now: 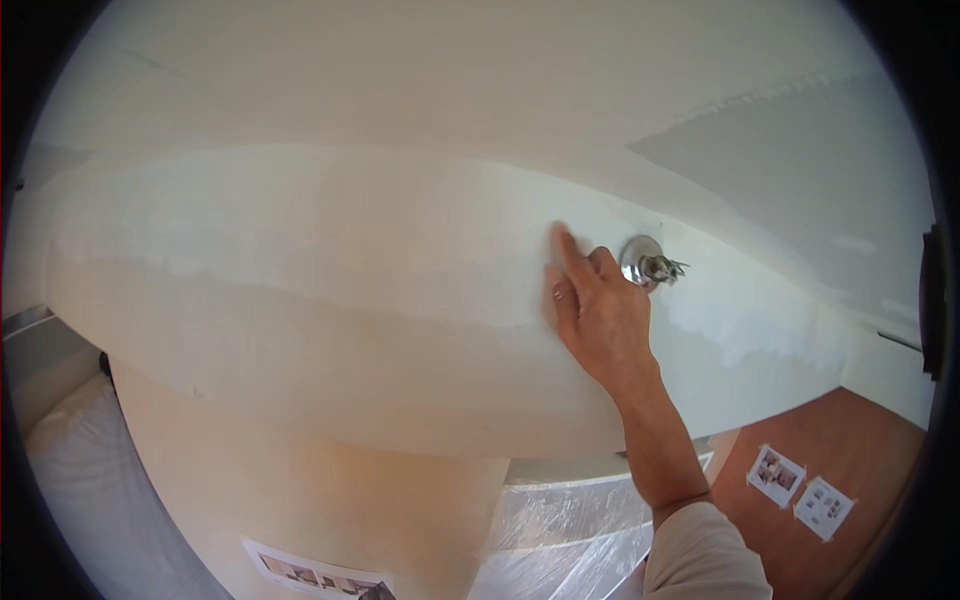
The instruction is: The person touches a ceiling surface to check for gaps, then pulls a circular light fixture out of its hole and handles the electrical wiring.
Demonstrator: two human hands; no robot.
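Note:
My right hand (603, 318) is raised against a patchy white painted wall band (300, 240). Its index finger points up at the surface and seems to touch it, the thumb is apart at the left, and the other fingers are partly bent. Nothing shows in this hand. Just right of the knuckles, a chrome sprinkler head (655, 265) with a round plate sticks out of the wall. My left hand is out of view.
Overhead, the ceiling (400, 70) has a greyer patch (800, 170) at the right. Below are clear plastic sheeting (560, 530), a printed sheet (310, 573), and two taped papers (800, 492) on a brown surface. Pale covering (100, 480) hangs at the left.

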